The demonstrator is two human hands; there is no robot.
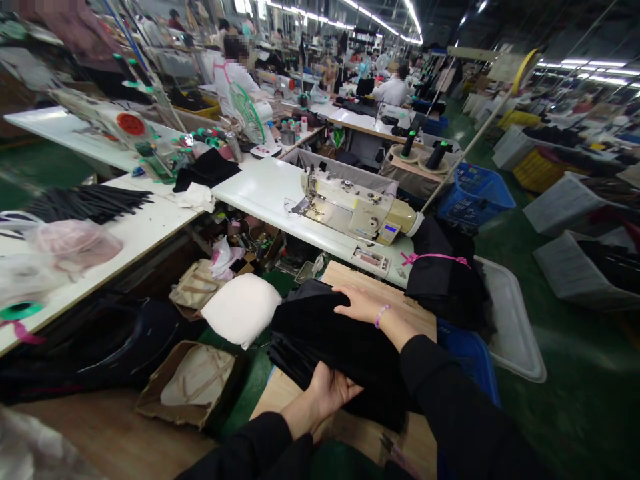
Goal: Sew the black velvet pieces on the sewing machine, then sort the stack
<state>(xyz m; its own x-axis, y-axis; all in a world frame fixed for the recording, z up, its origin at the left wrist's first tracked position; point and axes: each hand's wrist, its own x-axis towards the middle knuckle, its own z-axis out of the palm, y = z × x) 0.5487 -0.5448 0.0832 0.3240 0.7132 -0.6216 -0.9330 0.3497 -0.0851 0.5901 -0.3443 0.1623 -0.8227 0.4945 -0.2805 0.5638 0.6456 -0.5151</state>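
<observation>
A stack of black fabric (320, 327) lies on a wooden board (350, 277) in front of me. My left hand (327, 393) grips the near edge of the stack from below, thumb and fingers closed on the cloth. My right hand (361, 305) lies flat on top of the stack with its fingers stretched out; a pink bracelet sits on that wrist. Both my sleeves are black.
A cream sewing machine (353, 210) stands on a white table (265, 190) behind the board. A black bundle tied with pink ribbon (443, 273) rests beside a white tray (515, 327). A white cushion (243, 307), bags and a cardboard box (187, 383) lie at left. Other people work far off.
</observation>
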